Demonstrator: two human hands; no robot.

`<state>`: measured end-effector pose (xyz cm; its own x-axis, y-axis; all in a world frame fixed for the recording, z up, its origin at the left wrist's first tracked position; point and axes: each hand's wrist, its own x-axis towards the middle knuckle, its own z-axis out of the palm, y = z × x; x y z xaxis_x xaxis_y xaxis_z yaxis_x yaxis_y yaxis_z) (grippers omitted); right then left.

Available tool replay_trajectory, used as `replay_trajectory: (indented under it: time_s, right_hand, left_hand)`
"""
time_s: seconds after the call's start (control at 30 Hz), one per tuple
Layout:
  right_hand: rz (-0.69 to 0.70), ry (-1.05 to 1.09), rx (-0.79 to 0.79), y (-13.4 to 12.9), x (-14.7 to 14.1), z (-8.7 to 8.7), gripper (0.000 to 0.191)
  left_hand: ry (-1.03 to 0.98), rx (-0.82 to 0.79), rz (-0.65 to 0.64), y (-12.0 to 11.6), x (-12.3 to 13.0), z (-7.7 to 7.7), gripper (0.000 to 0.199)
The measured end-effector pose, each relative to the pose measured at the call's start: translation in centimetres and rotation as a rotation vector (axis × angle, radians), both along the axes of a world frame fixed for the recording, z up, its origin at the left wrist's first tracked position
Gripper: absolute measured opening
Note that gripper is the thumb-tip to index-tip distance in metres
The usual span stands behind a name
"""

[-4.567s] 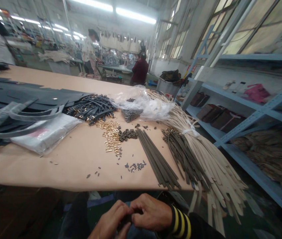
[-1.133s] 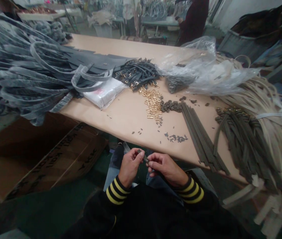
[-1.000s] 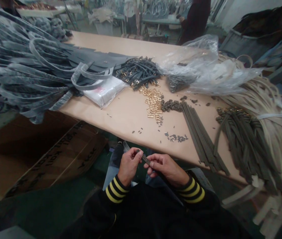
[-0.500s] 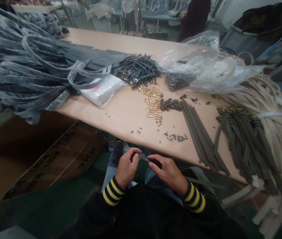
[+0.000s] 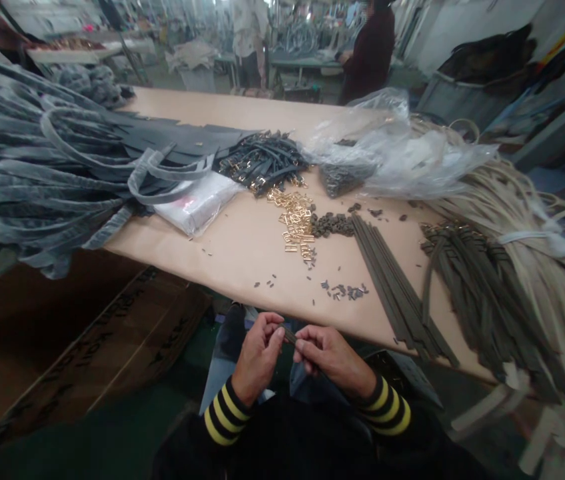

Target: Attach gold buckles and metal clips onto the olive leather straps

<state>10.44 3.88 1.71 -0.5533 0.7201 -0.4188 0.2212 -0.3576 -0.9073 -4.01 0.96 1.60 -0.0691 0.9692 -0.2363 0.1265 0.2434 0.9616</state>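
Observation:
My left hand (image 5: pixel 258 353) and my right hand (image 5: pixel 330 360) are held together just below the table's front edge, over my lap. Their fingers pinch a small dark strap piece (image 5: pixel 290 335), which is mostly hidden by my fingertips. Beyond them, on the tan table top (image 5: pixel 202 267), lie gold metal buckles (image 5: pixel 295 223), a heap of small dark keepers (image 5: pixel 331 225) and scattered small metal pieces (image 5: pixel 345 291). Loose olive straps (image 5: pixel 392 287) lie to the right of these. My black sleeves have yellow stripes.
Grey bag handles in plastic (image 5: pixel 27 160) cover the table's left end. Dark buckled straps (image 5: pixel 262 163), a white packet (image 5: pixel 197 207), a plastic bag (image 5: pixel 387 147) and bundled cream straps (image 5: pixel 527 267) lie beyond. A cardboard sheet (image 5: pixel 82 333) lies below left. A co-worker (image 5: pixel 367 57) stands beyond.
The view has shifted slightly, moving the table lower and left. My hands have drawn closer together around the small strap piece, which now shows less between my fingers.

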Motion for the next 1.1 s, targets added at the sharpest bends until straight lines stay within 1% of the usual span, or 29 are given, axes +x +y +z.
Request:
replay_trajectory:
  time_s: [0.1, 0.17, 0.23, 0.3, 0.37, 0.43, 0.5, 0.53, 0.6, 0.67, 0.73, 0.83, 1.0, 1.1]
  right_hand:
    - [0.004, 0.024, 0.023, 1.1, 0.5, 0.9, 0.022]
    - [-0.028, 0.041, 0.05, 2.2, 1.2, 1.6, 0.024]
    - [-0.084, 0.046, 0.087, 3.4, 2.1, 1.9, 0.025]
    - [-0.19, 0.023, 0.131, 4.6, 3.0, 1.7, 0.026]
    - [-0.324, -0.009, 0.171, 5.6, 3.7, 1.0, 0.027]
    - [-0.418, -0.03, 0.2, 6.2, 4.0, 0.2, 0.027]
    - [-0.454, -0.037, 0.213, 6.4, 4.1, -0.4, 0.028]
    - [-0.461, -0.037, 0.216, 6.5, 4.0, -0.6, 0.028]
    - [-0.471, -0.026, 0.214, 6.5, 4.0, -0.8, 0.028]
    - [-0.478, -0.005, 0.198, 6.5, 4.0, -0.9, 0.029]
    - [-0.473, 0.01, 0.179, 6.5, 4.1, -0.8, 0.029]
    - [-0.457, 0.019, 0.166, 6.6, 4.2, -0.6, 0.028]
    - [-0.456, 0.03, 0.152, 6.6, 4.3, -0.5, 0.026]
    - [-0.457, 0.037, 0.162, 6.5, 4.3, -0.6, 0.024]
  left_hand:
    - [-0.002, 0.017, -0.062, 1.0, 0.6, 0.8, 0.014]
    - [0.087, 0.094, -0.094, 2.2, 0.9, 1.3, 0.014]
    - [0.236, 0.212, -0.124, 3.9, 1.2, 1.8, 0.013]
    - [0.385, 0.335, -0.176, 6.3, 1.5, 2.1, 0.013]
    - [0.535, 0.457, -0.241, 9.1, 1.9, 2.4, 0.015]
    - [0.742, 0.541, -0.323, 12.2, 2.6, 2.6, 0.017]
    - [0.952, 0.562, -0.388, 15.2, 3.6, 2.7, 0.019]
    - [1.021, 0.556, -0.41, 16.7, 4.3, 2.6, 0.019]
    - [1.087, 0.541, -0.437, 19.2, 5.6, 2.5, 0.019]
    - [1.114, 0.523, -0.448, 21.0, 6.9, 2.2, 0.019]
    - [1.135, 0.499, -0.45, 22.0, 7.9, 1.9, 0.021]
    - [1.126, 0.475, -0.45, 22.3, 8.4, 1.6, 0.024]
    - [1.015, 0.445, -0.435, 21.7, 7.5, 1.5, 0.019]
    - [0.901, 0.408, -0.357, 21.3, 6.8, 1.6, 0.016]
